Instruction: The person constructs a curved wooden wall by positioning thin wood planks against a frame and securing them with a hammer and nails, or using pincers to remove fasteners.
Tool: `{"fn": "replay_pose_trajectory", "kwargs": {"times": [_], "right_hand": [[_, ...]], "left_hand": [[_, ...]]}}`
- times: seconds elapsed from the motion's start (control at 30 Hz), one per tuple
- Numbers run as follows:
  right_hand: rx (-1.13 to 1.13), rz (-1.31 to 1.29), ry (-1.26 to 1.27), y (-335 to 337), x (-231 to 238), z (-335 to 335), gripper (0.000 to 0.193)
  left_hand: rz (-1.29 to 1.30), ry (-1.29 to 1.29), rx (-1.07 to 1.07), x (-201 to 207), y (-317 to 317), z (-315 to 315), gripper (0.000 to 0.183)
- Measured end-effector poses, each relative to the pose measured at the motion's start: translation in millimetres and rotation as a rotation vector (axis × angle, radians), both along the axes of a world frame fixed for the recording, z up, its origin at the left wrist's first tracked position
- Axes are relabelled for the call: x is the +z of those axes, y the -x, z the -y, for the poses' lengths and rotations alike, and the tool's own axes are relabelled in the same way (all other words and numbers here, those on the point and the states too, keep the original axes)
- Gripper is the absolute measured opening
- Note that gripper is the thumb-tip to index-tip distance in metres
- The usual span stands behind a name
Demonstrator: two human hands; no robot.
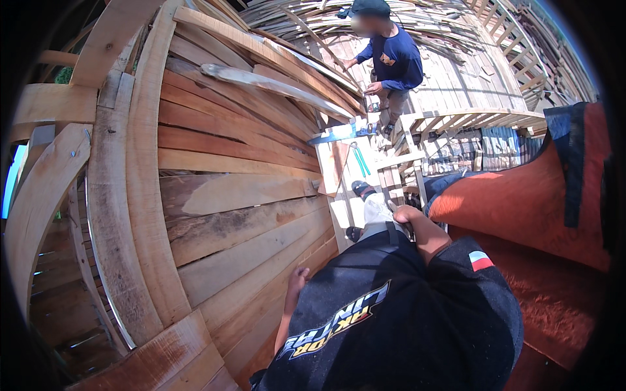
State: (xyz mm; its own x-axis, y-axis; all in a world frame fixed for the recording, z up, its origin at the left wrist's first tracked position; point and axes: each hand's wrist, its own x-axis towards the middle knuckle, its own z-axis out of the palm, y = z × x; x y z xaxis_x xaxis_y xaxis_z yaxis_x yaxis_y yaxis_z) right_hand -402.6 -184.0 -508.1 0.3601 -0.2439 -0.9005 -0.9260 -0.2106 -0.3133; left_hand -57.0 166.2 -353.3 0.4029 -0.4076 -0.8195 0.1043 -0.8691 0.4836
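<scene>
My left hand (298, 280) hangs beside the plank wall (248, 195), its fingers curled, with nothing seen sticking out of them. My right hand (405, 214) is closed in front of my body, near my light trousers (379, 215). A small grey bit shows at its fingers, too little to name. Beyond my feet, on a pale board platform (342, 208), lie a tool with two teal handles (361, 159), a brown piece of board (339, 163) and a long blue tool (342, 133). All of these are apart from my hands.
Another person (394, 58) in a dark blue top stands ahead on a plank deck (450, 85), a hand at a long board. Loose timber strips (430, 26) lie behind them. A large orange-red curved surface (508, 195) rises on my right; thick curved timbers (147, 163) stand left.
</scene>
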Motion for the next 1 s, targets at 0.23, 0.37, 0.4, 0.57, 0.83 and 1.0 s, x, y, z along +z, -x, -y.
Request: {"fn": "replay_pose_trajectory", "kwargs": {"times": [0.23, 0.37, 0.4, 0.57, 0.83, 1.0], "right_hand": [[-0.161, -0.038, -0.055, -2, 37, 1, 0.035], [-0.038, 0.098, 0.124, 8, 19, -5, 0.032], [-0.036, 0.080, 0.118, 4, 16, -7, 0.031], [0.087, 0.049, 0.102, 8, 10, -13, 0.034], [-0.102, -0.115, 0.028, -8, 79, -28, 0.041], [-0.159, -0.085, 0.099, -5, 108, -43, 0.043]], "left_hand": [[0.047, 0.045, -0.038, 1, 0, 6, 0.035], [0.093, 0.059, -0.051, -3, 2, 3, 0.035], [0.100, 0.065, -0.053, -5, 1, 2, 0.035], [0.070, 0.077, -0.037, -19, 0, -6, 0.034], [0.105, 0.100, -0.160, -27, 0, -28, 0.036], [0.182, 0.195, -0.091, 50, 3, 37, 0.048]]}}
